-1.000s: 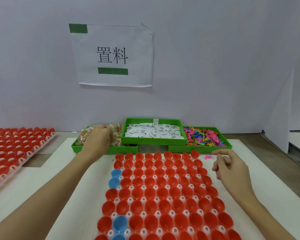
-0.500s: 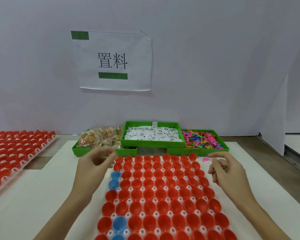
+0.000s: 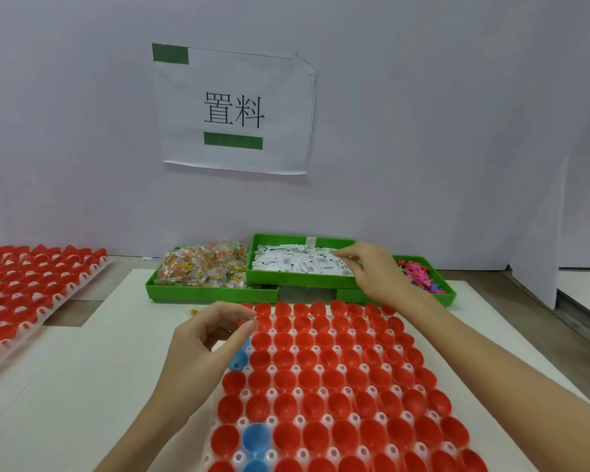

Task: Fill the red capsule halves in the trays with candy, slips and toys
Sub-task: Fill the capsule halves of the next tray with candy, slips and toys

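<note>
Nearest, the tray of red capsule halves (image 3: 338,386) lies mouths up on the tabletop (image 3: 82,386), a few blue halves (image 3: 255,437) along its left edge. The left hand (image 3: 205,338) is held over the far-left corner, thumb and forefinger pinched on something small, seemingly a candy, ready for dropping. Beyond, the right hand (image 3: 372,270) is reached into the green bin of paper slips (image 3: 297,260), fingers curled to pick one; whether a slip is held cannot be told. Candy bin (image 3: 201,267) left, toy bin (image 3: 423,274) right.

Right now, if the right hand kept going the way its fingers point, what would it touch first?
Probably the white paper slips in the middle green tray: the right hand hovers at their edge, fingers aimed left over them; depth is unclear.
</note>
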{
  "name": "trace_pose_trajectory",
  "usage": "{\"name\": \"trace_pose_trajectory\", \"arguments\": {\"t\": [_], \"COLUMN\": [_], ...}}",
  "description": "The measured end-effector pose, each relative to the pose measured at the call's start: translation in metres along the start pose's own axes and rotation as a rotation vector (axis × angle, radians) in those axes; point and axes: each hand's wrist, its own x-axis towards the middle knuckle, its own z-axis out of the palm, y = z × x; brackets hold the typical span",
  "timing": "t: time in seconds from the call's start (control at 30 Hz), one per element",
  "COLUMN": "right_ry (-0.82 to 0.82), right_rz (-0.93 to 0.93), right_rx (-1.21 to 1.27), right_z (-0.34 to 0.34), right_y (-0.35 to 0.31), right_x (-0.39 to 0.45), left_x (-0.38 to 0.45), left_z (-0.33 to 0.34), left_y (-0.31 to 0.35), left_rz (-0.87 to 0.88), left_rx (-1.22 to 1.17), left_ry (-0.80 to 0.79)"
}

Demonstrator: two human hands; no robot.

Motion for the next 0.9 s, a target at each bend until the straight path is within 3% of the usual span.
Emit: {"name": "trace_pose_trajectory", "arguments": {"t": [0.17,0.33,0.6,0.8,0.9], "right_ry": [-0.195,-0.219,-0.024,-0.037,0.090], "right_rz": [-0.044,-0.008,0.085,0.142,0.140], "right_rx": [-0.172,-0.209,-0.134,0.191,0.283], "right_z": [0.016,0.020,0.023,0.018,0.011], "right_y": [-0.002,-0.011,-0.006,0.008,0.008], "right_x": [0.042,0.053,0.038,0.025,0.017], "left_x": [0.002,0.000,0.000,-0.003,-0.003], "left_z": [-0.001,0.001,0.000,0.003,0.002], "left_y": [-0.002,0.001,0.003,0.006,0.009], "left_rz": [0.015,0.022,0.013,0.021,0.009], "left_rx": [-0.014,-0.036,-0.002,0.029,-0.019], "left_ry": [0.001,-0.013,-0.015,-0.026,-0.021]}}
